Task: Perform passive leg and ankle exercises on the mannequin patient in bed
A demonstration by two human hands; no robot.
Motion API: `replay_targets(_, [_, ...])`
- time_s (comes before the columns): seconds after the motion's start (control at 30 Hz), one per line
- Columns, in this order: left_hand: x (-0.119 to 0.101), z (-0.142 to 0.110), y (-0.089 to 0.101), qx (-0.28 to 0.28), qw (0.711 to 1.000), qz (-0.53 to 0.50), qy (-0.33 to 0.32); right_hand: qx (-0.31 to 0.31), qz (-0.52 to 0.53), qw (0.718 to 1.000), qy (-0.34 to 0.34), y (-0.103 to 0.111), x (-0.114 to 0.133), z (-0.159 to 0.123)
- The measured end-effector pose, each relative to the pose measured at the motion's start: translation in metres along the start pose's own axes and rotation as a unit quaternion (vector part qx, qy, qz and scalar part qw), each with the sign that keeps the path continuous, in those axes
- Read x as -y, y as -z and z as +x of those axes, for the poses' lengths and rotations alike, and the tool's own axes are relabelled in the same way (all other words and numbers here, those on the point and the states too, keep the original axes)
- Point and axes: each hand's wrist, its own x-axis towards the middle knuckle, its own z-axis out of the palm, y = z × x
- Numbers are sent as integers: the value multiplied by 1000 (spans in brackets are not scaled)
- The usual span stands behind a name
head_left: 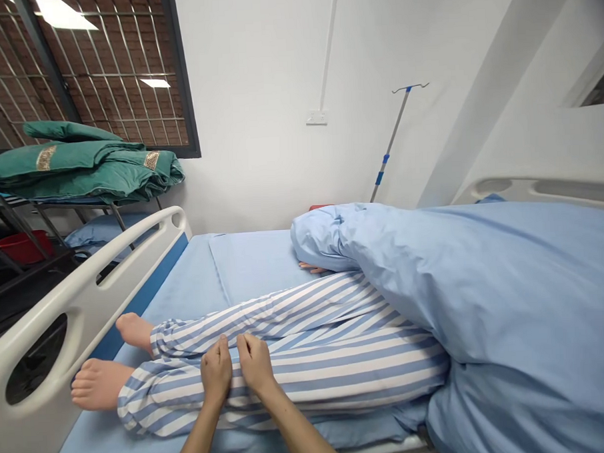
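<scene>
Now the left hand and right hand rest open, just apart, on the striped trousers over both legs; these seem heavy, cloth soft and slipping, so better to hold under the calf, near the bare feet

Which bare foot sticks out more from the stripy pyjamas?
The bare lower foot shows nearly whole past its blue-and-white striped trouser cuff; the bare upper foot shows only a short part.

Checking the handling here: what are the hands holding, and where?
The left hand and right hand rest on the striped pajama leg, mid-shin; whether they grip it cannot be told.
</scene>
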Motion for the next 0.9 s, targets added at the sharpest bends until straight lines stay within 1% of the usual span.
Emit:
replay_targets(0.1, [1,-1,-2,-10,1000,14,-6,-23,-2,1000,-20,12,-13,-4])
replay_targets(0.23, [-2,2,0,-1,1000,18,-15,-45,19,998,-36,13,-24,-5])
replay_targets(0.3, [-11,4,1,10,1000,-3,-12,-46,32,998,-36,12,-25,-5])
replay_targets(0.4, [-34,2,-3,22,997,-70,10,-56,62,995,-50,13,-24,-5])
replay_targets(0.47, [-48,-3,-11,28,992,-119,29,-60,78,994,-56,15,-23,-5])
replay_targets(0.53, [-55,-10,-23,32,990,-132,32,-63,96,991,-65,17,-24,-4])
replay_targets(0.63, [-51,-19,-38,29,996,-80,-1,-75,125,986,-79,18,-26,-3])
replay_targets(0.7, [-45,-21,-44,34,998,-51,-22,-82,132,984,-81,16,-26,-2])
replay_targets(0.8, [-40,-20,-44,42,998,-38,-32,-77,125,985,-87,18,-24,1])
replay_targets(0.87, [-42,-20,-43,40,998,-24,-41,-62,106,989,-85,26,-19,3])
replay_targets(0.9, [-43,-20,-42,29,998,-9,-46,-54,93,991,-76,31,-17,4])
